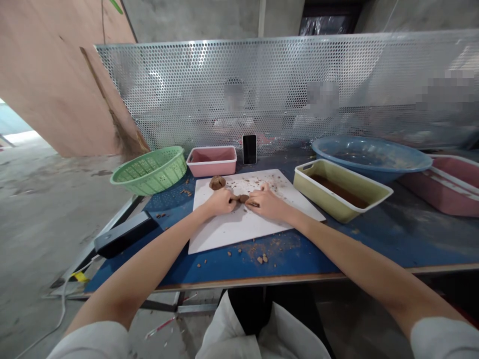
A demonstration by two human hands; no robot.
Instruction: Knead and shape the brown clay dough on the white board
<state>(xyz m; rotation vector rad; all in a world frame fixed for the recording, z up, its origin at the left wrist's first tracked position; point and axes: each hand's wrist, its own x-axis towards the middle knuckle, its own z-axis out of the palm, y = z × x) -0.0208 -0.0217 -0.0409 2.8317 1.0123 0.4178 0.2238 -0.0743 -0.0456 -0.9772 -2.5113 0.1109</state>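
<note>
Both hands are at a small piece of brown clay (243,198) over the white board (213,234). My left hand (221,201) is closed around the clay's left end, with the fingertips partly hidden. From the other side, my right hand (268,202) pinches the right end, its fingers curled over it. A larger lump of clay (217,183) lies on the board's far left corner, just beyond my left hand. Clay crumbs are scattered across the board, mostly behind and right of my right hand.
Behind the board stand a green basket (153,172), a pink bin (212,168) and an upright phone (249,149). To the right are a yellow-green bin (325,199) with brown liquid, a blue basin (374,154) and another pink bin (441,189). A dark box (127,234) sits left.
</note>
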